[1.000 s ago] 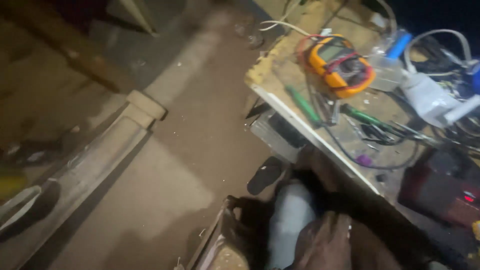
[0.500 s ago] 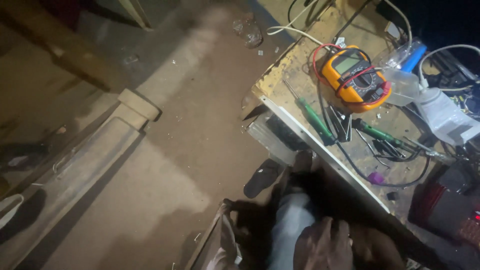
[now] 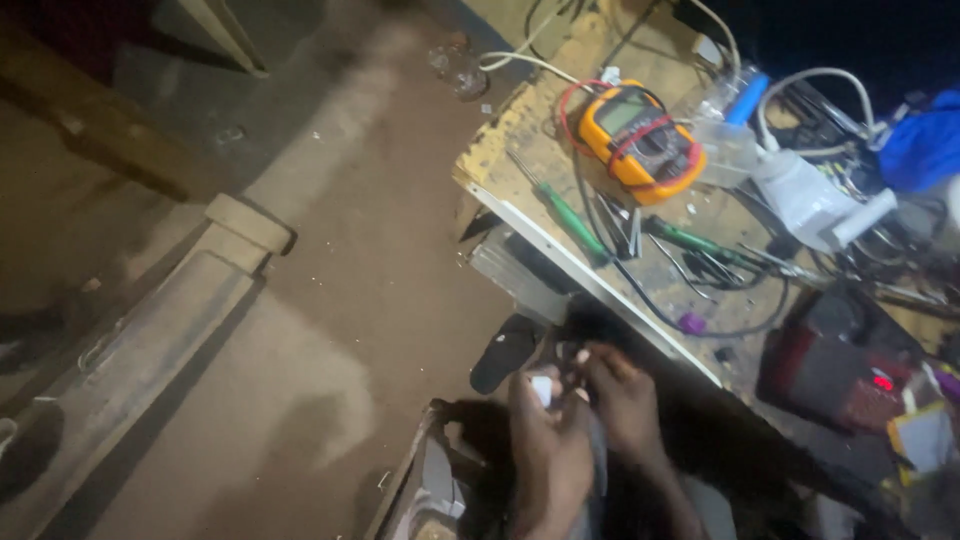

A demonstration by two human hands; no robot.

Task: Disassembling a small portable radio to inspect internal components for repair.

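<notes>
**Hands finally in view, fiddling with a tiny white part**

Both hands have come up into view since a second ago, below the workbench [image 3: 520, 210] edge. Left hand [image 3: 545, 440] and right hand [image 3: 625, 400] are pinched together around a small white piece [image 3: 541, 388]. Looks like early fiddling to me: the orange multimeter [image 3: 640, 140] and green screwdriver [image 3: 570, 215] lie untouched on the bench.

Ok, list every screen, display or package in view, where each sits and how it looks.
Multimeter: on the workbench's far end, orange casing, greyish rectangular screen, red lead looped around it.
Dark red device: right, at the bench's near edge, boxy, with a small glowing red display.
Yellow-and-white packet: far right, beside that device, details unclear.
</notes>
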